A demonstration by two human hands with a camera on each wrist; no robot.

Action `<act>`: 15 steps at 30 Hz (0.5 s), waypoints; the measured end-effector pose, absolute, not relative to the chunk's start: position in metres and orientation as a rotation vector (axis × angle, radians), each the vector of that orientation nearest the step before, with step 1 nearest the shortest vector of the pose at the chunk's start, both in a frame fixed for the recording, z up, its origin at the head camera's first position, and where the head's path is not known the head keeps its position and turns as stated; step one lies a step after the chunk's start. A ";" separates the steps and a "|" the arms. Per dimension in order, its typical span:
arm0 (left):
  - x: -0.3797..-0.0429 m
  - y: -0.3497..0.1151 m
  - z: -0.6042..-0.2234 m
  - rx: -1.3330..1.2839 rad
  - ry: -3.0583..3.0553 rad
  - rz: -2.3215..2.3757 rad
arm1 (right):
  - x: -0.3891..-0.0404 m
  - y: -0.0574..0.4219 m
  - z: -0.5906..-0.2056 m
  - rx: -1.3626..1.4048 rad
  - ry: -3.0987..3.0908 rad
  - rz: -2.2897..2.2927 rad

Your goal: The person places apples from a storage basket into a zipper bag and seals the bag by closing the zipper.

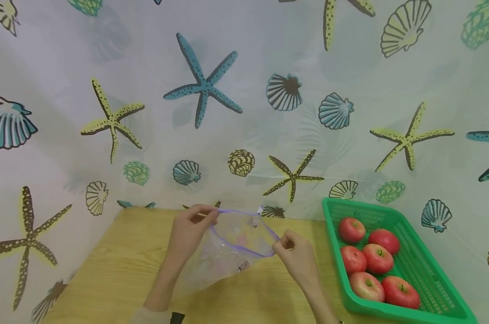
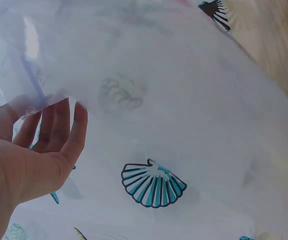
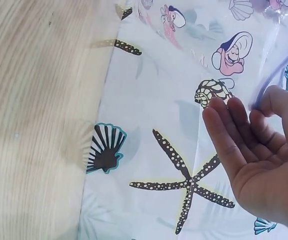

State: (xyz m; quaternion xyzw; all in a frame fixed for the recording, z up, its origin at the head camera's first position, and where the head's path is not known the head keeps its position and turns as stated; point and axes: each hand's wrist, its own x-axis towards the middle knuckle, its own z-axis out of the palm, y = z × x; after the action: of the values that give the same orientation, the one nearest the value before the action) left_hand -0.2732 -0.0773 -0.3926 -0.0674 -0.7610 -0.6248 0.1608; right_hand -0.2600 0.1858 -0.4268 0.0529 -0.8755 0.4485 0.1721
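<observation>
A clear plastic zip bag (image 1: 224, 261) with a purple-edged mouth and small printed figures is held up over the table, its mouth spread wide. My left hand (image 1: 191, 231) pinches one end of the purple edge between thumb and fingers. At the opposite end, my right hand (image 1: 296, 256) pinches the edge too. The left wrist view shows the bag's cloudy film (image 2: 194, 90) stretching away from the left hand (image 2: 43, 135). In the right wrist view, the right hand (image 3: 256, 145) grips the purple strip (image 3: 281, 70) with thumb and forefinger. No contents show inside the bag.
A green plastic basket (image 1: 431, 265) stands on the right of the wooden table (image 1: 119, 252). Several red apples (image 1: 379, 258) lie in its left part. Behind and beside the table hangs a white sheet (image 1: 244, 135) printed with starfish and shells.
</observation>
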 end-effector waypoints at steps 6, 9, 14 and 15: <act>-0.273 -0.066 -0.389 -0.306 -2.188 -1.670 | -0.259 0.187 -0.426 0.243 -2.531 1.200; -0.271 -0.061 -0.389 -0.324 -2.192 -1.601 | -0.258 0.190 -0.427 0.285 -2.557 1.188; -0.271 -0.058 -0.390 -0.390 -2.219 -1.574 | -0.254 0.200 -0.423 0.358 -2.573 1.177; -0.271 -0.057 -0.391 -0.405 -2.221 -1.568 | -0.253 0.203 -0.422 0.376 -2.574 1.173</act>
State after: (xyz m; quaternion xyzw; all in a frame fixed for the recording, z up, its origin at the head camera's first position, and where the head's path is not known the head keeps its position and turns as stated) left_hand -0.2712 -0.0570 -0.3905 -0.1444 -0.7924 -0.5595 0.1953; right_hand -0.2526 0.2027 -0.4224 0.1305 -0.8927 0.4067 0.1435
